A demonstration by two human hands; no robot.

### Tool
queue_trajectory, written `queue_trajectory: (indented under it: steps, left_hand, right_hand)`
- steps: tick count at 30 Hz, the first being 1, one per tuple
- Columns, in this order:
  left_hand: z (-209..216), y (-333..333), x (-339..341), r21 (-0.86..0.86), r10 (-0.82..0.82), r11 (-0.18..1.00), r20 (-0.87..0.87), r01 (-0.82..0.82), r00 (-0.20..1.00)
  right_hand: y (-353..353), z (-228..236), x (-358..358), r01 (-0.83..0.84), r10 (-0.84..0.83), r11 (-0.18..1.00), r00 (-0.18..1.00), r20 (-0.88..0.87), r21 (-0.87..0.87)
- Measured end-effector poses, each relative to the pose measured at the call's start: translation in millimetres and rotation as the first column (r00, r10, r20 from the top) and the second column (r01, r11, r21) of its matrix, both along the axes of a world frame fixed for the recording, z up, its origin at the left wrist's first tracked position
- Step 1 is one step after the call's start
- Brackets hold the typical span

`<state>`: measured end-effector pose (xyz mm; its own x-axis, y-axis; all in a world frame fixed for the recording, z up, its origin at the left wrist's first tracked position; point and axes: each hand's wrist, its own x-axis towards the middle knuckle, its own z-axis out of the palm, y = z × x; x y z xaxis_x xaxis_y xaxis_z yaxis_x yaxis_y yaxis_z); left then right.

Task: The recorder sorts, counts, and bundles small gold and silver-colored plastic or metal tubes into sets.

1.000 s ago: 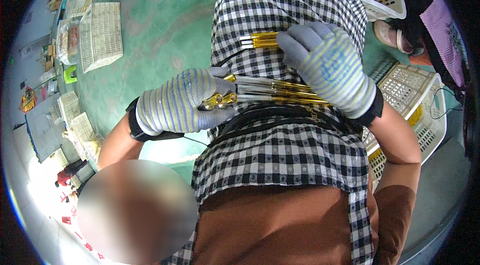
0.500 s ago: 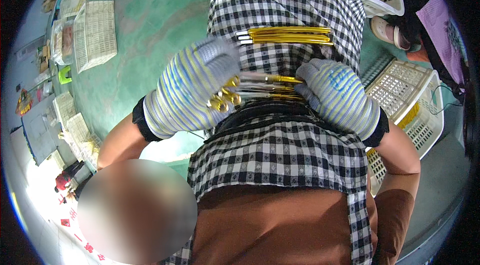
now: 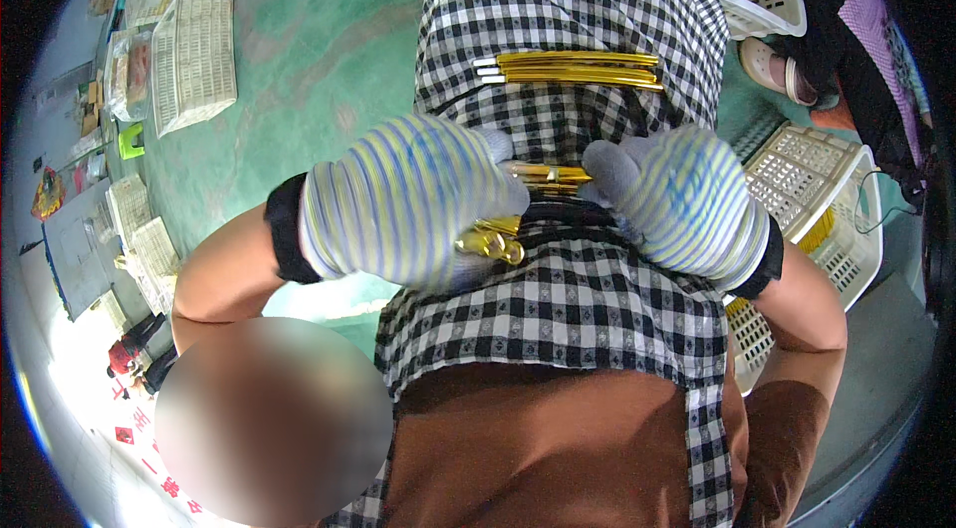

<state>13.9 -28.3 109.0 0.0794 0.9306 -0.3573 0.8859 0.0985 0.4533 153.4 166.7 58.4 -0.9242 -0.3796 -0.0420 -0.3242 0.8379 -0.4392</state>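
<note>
Both my hands wear striped knitted gloves and meet over my lap. In my left hand (image 3: 413,199), fingers curled, are several shiny gold pieces with rounded ends (image 3: 493,245), poking out below the fingers. A small bundle of slim gold sticks (image 3: 550,176) bridges the gap between my hands; its left end disappears under my left fingers. My right hand (image 3: 677,201) pinches the bundle's right end between thumb and fingers. Farther up the lap, several gold sticks with white ends (image 3: 578,70) lie side by side on the checkered apron (image 3: 558,0).
Beyond my knees stands a white basket (image 3: 767,10) full of gold and silver sticks. More white baskets (image 3: 807,179) are at my right, one holding gold sticks. Crates (image 3: 194,65) line the green floor at left. Another person's shoe (image 3: 767,65) shows at upper right.
My left hand has moved right and closer to my right hand, carrying the gold pieces. The gap between the hands has narrowed, hiding more of the sticks. The sticks on the apron stay put.
</note>
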Motion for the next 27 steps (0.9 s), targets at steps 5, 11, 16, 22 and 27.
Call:
queue_trajectory:
  steps: [5, 11, 16, 22, 27]
  left_hand:
    - [2.9, -61.7, -62.8, -0.546, 0.947, 0.316, 0.136, -0.776, 0.290]
    - [-16.1, -46.7, -34.3, -0.088, 0.450, 0.882, 0.446, -0.463, 0.774]
    - [-13.3, -33.7, -18.6, -0.021, 0.284, 0.954, 0.372, -0.298, 0.884]
    - [-20.7, -37.7, 0.1, 0.057, 0.505, 0.832, 0.332, -0.552, 0.796]
    - [-27.6, -48.6, -12.7, 0.126, 0.348, 0.922, 0.153, -0.367, 0.925]
  right_hand:
    - [69.5, -25.6, 32.9, 0.354, -0.254, 0.918, 0.874, -0.415, 0.182]
    - [12.8, -26.0, -13.0, 0.218, -0.178, 0.973, 0.914, -0.365, 0.072]
    - [-13.5, -40.9, -41.9, 0.149, -0.097, 0.985, 0.890, -0.446, 0.083]
    - [3.2, -34.0, -29.2, 0.055, -0.057, 0.998, 0.929, -0.366, -0.017]
    - [4.5, -36.6, -5.2, 0.037, -0.037, 0.997, 0.999, 0.004, -0.062]
